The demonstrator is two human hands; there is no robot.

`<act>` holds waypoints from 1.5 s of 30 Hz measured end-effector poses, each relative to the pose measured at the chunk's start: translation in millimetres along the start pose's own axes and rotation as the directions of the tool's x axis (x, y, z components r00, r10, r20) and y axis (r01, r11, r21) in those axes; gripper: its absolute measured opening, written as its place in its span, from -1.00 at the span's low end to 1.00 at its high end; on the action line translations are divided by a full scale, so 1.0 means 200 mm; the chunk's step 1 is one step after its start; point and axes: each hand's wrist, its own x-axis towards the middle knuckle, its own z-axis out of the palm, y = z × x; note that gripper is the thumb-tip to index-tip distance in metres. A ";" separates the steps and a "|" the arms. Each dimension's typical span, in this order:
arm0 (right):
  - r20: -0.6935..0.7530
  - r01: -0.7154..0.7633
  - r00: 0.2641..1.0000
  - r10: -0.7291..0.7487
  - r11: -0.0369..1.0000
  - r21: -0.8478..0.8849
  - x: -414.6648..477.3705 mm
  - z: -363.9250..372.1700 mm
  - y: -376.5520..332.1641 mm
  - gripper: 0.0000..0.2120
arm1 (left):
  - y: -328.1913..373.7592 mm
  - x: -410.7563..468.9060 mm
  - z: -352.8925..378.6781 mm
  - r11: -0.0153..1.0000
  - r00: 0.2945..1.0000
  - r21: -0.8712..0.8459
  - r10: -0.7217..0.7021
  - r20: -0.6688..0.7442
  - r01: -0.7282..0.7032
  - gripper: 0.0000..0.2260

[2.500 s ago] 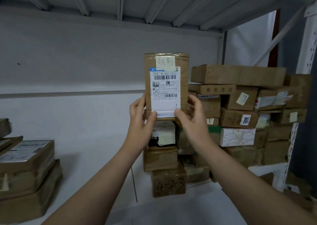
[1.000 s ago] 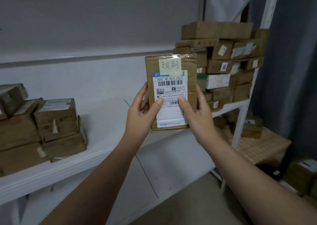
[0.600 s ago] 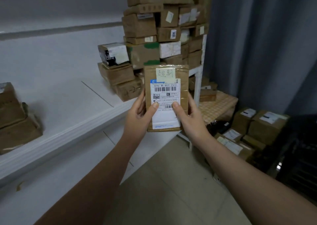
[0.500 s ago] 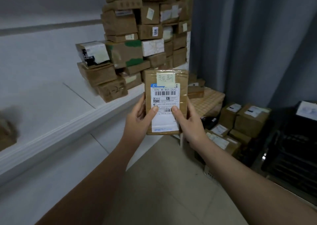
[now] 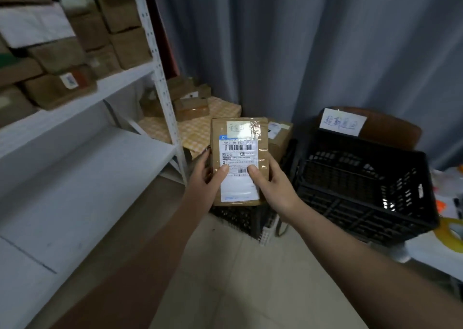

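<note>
A small brown cardboard parcel (image 5: 239,138) with a white shipping label and a yellow handwritten note is held upright in front of me. My left hand (image 5: 204,182) grips its left edge, thumb pressed on the label. My right hand (image 5: 273,185) grips the right edge, thumb on the label too. An empty black plastic crate (image 5: 363,185) with a handwritten white sign (image 5: 342,122) at its back stands just right of the parcel.
A white metal shelving unit (image 5: 75,158) fills the left, its upper shelf stacked with cardboard boxes (image 5: 60,53). More parcels (image 5: 190,103) lie on a checked cloth behind its post. A grey curtain (image 5: 300,40) hangs behind. A tape roll (image 5: 451,231) lies at right.
My view has swung right, away from the shelf toward the curtain and the black crate. The parcel stays gripped in both hands and now sits lower, beside the crate.
</note>
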 end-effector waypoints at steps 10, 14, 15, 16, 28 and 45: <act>-0.229 -0.498 0.848 0.478 0.866 -0.037 0.43 -0.22 0.45 -0.39 | -0.47 0.54 0.16 0.879 0.884 0.291 -0.435 0.170 0.377 -0.63; -0.247 -0.591 0.779 0.576 0.807 0.017 0.75 -0.18 0.63 -0.44 | -0.67 0.84 0.08 0.861 0.845 0.269 -0.491 0.212 0.432 -0.65; -0.240 -0.605 0.768 0.593 0.795 0.028 0.85 -0.16 0.66 -0.45 | -0.71 0.93 0.05 0.857 0.839 0.283 -0.496 0.225 0.430 -0.67; -0.234 -0.620 0.756 0.611 0.784 0.040 0.94 -0.14 0.70 -0.45 | -0.76 1.03 0.01 0.851 0.833 0.312 -0.501 0.236 0.423 -0.68; -0.270 -0.684 0.728 0.631 0.694 -0.223 1.84 0.06 1.16 -0.62 | -1.27 2.02 -0.23 0.774 0.833 0.577 -0.482 0.272 0.260 -0.68; -0.248 -0.657 0.738 0.627 0.587 -0.473 2.03 0.12 1.71 -0.27 | -1.82 2.26 -0.21 0.585 0.782 0.811 -0.500 0.373 -0.013 -0.53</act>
